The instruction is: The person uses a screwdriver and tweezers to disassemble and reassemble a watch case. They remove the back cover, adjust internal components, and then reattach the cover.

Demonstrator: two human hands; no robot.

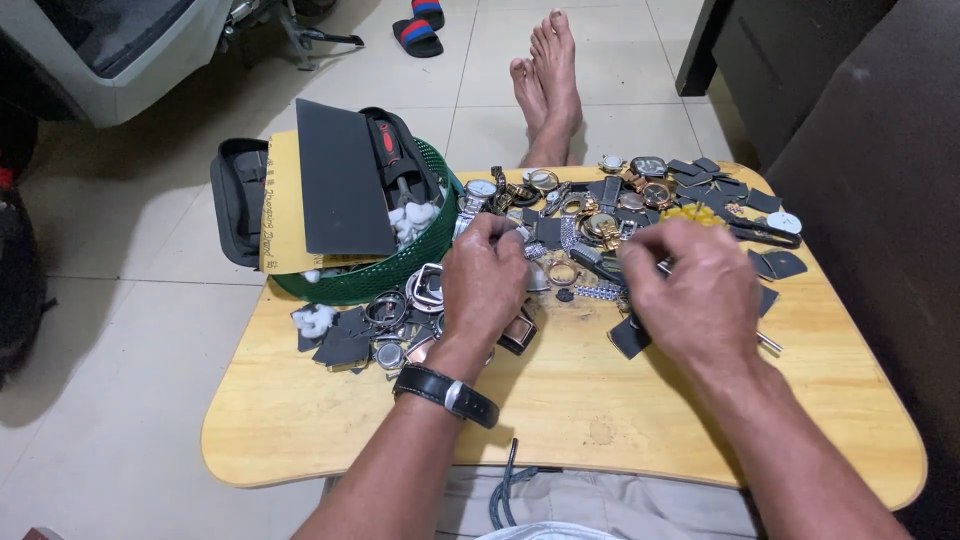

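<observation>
My left hand (485,282), with a black-strapped watch on its wrist, rests fingers-down on the wooden lap table (560,400). Its fingertips pinch a small silver watch piece (533,248) in the pile of watches and watch parts (590,215). My right hand (690,292) is curled just to the right, closed around a thin metal tool whose tip (768,343) pokes out from under the palm. The hand hides the tool's working end. Dark leather strap pieces (630,338) lie under and around the right hand.
A green plastic basket (400,265) at the table's left holds a black pouch, a yellow envelope, a dark sheet and cotton wads. More watch cases lie near it (425,288). My bare feet (548,80) stretch out beyond the table. Sandals, a dark cabinet and a scooter body surround the spot.
</observation>
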